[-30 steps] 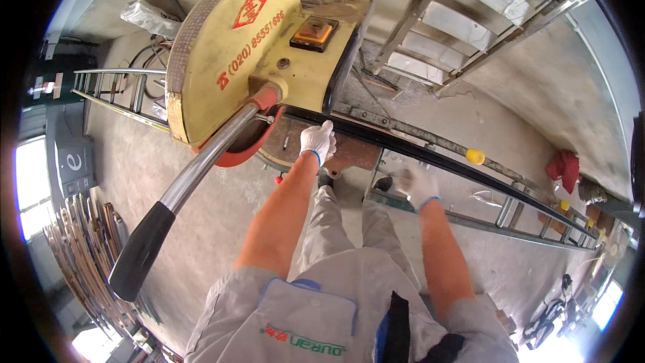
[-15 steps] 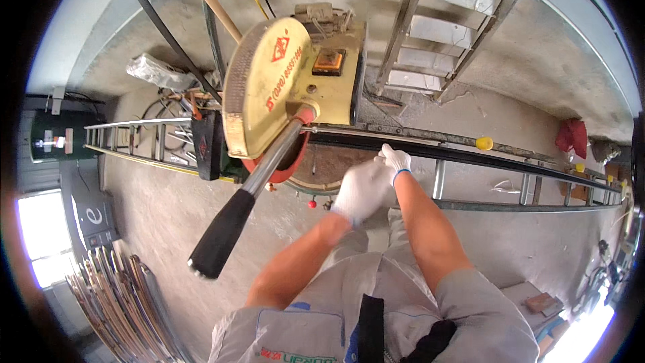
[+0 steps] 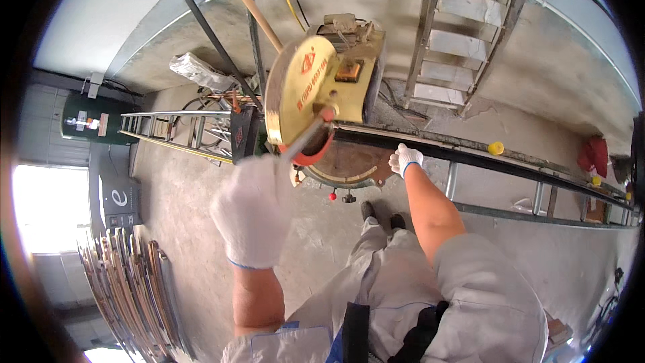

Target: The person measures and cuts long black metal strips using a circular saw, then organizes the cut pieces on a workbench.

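A cutoff saw with a cream blade guard (image 3: pixel 306 74) and a red lower guard (image 3: pixel 312 156) stands ahead of me. My left hand (image 3: pixel 255 205), in a white glove and blurred, is wrapped round the end of its pull handle (image 3: pixel 308 138); the black grip is hidden inside the glove. A long black bar (image 3: pixel 463 154) lies across the saw's round table (image 3: pixel 329 165) and runs off to the right. Just right of the blade, my gloved right hand (image 3: pixel 407 160) has its fingers curled at the bar's near edge.
A ladder-like metal roller stand (image 3: pixel 497 210) extends to the right under the bar, and another rack (image 3: pixel 176 124) to the left. A stepladder (image 3: pixel 463 40) leans at the back wall. Long strips (image 3: pixel 131 289) stand bundled at the lower left.
My left hand has left my right hand and moved left onto the saw handle. The right hand stays by the bar. The view has shifted, so the saw sits further right.
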`<move>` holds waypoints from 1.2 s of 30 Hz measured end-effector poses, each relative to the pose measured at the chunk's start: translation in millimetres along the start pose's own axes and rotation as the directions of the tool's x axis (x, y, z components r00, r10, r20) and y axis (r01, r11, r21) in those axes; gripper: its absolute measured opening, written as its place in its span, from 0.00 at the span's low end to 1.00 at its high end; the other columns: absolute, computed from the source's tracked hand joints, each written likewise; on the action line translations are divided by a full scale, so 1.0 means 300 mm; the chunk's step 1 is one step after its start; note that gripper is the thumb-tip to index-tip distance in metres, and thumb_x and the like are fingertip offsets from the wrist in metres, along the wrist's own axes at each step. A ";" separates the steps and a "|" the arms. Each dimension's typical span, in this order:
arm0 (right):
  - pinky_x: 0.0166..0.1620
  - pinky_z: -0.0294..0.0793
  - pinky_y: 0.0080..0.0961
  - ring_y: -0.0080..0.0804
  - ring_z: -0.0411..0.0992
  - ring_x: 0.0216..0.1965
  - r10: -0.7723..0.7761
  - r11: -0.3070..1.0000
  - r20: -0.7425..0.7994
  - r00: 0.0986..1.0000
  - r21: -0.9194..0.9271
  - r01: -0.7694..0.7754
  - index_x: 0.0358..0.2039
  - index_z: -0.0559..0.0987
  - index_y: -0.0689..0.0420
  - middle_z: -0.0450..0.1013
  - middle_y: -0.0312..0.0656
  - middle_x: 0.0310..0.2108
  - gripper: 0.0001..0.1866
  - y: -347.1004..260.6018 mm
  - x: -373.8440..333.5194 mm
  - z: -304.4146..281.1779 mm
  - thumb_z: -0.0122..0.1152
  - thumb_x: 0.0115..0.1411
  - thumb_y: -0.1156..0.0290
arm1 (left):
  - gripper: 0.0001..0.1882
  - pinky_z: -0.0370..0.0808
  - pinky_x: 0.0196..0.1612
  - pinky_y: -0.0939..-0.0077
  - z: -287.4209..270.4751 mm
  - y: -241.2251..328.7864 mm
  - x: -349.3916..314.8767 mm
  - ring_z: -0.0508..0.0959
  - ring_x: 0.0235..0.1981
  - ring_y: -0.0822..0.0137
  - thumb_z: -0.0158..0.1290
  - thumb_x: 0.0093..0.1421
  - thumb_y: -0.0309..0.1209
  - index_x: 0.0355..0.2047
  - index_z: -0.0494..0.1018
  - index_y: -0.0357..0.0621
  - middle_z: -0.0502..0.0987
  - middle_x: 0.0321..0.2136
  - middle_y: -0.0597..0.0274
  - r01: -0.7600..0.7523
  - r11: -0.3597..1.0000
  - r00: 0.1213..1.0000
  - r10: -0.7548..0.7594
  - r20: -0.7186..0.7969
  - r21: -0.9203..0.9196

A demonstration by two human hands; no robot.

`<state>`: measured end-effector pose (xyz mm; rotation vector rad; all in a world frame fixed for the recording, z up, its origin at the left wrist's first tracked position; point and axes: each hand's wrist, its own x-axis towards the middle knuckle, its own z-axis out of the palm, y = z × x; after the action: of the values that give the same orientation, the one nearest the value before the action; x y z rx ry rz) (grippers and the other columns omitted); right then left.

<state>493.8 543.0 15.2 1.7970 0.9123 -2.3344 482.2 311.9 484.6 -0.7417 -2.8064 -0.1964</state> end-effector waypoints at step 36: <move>0.21 0.68 0.37 0.39 0.71 0.17 0.089 0.996 -0.040 0.995 0.015 -0.089 0.32 0.76 0.56 0.75 0.45 0.25 0.12 -0.006 0.025 -0.004 0.57 0.66 0.60 | 0.16 0.76 0.35 0.50 0.748 -0.143 -0.726 0.81 0.33 0.44 0.53 0.63 0.40 0.48 0.74 0.47 0.81 0.34 0.47 0.499 0.863 0.830 -0.451 0.328 -0.076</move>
<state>491.5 547.4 9.0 1.8559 0.8054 -2.2645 602.8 214.6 209.6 -0.0729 -3.2550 -0.4304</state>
